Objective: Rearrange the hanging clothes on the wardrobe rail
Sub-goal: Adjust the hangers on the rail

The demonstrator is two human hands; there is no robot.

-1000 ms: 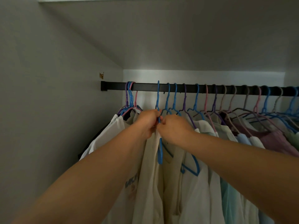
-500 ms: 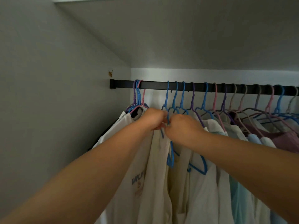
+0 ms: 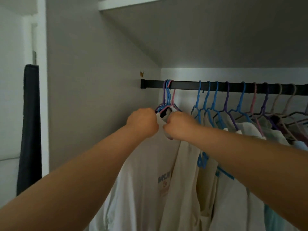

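both hands, left (image 3: 142, 121) and right (image 3: 179, 126), grip a white shirt (image 3: 146, 164) at its collar. fingers curled tight. the rail (image 3: 183, 85) runs just above them.

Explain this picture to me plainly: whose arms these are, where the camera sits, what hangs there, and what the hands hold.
There is no machine here. A person wears one wide-angle camera on the head, so you look forward along their own bare arms into a wardrobe. A black metal wardrobe rail runs across it, carrying blue, purple, pink and beige plastic hangers with pale shirts. The left hand and the right hand are both curled at the neck of a white T-shirt with a small printed chest logo, gripping its fabric just under a tight bunch of hangers at the rail's left end. A dark cloth hangs outside the wardrobe, far left.
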